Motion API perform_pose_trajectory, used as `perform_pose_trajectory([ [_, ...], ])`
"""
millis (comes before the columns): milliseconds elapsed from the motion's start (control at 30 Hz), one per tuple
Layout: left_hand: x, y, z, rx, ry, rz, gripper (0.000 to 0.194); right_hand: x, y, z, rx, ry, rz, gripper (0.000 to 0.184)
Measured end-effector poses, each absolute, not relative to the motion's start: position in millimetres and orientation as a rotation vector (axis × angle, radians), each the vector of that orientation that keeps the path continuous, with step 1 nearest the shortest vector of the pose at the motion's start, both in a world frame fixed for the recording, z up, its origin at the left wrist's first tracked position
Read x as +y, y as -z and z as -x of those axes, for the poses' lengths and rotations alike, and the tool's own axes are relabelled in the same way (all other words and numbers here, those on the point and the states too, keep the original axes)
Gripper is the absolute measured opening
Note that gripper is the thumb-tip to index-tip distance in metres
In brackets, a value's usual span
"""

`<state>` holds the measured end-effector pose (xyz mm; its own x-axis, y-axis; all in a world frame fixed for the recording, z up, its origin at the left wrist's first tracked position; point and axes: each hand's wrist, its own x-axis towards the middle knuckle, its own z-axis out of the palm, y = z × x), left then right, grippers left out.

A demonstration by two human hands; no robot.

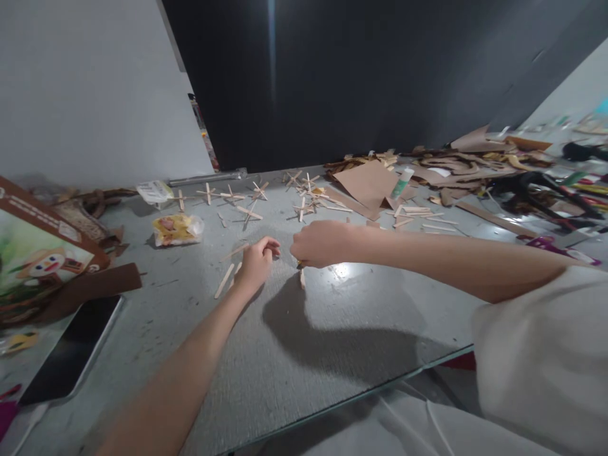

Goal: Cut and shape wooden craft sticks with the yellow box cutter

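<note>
Pinching wooden stick point(303, 279) in right hand point(323, 244), end towards six o'clock, with left hand point(256, 261) half-open at nine; likely light, stiff, snappable, best held mid-length.

Two hands point(254, 266) point(323, 244) — one phone point(72, 348) — one tube point(401, 183)

We wear a loose, pale grey sleeve point(541, 354) on the right arm; it looks soft, plain and roomy, with broad, shallow folds; its wide opening ends near the elbow, leaving the forearm point(427, 253) bare; our right hand point(318, 244) and left hand point(256, 263) are bare too, as is the visible part of the left forearm point(190, 367); at the bottom of the view, pale grey cloth point(370, 430) shows long creases; its cut is unclear.
</note>
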<state>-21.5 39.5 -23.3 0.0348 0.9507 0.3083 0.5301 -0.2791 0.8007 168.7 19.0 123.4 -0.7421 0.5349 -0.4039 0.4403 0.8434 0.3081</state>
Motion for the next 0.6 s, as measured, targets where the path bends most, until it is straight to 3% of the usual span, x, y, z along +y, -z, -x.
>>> perform_pose_trajectory([
  [433,40.5,24.0,21.5,1.499,-1.136,-1.868,0.033,18.9,-88.2,-226.1,2.772,0.234,-1.0,0.036],
  [600,38.2,22.3,21.6,1.487,-1.14,-1.87,0.03,18.1,-92.7,-218.6,2.727,0.002,-0.888,0.036],
])
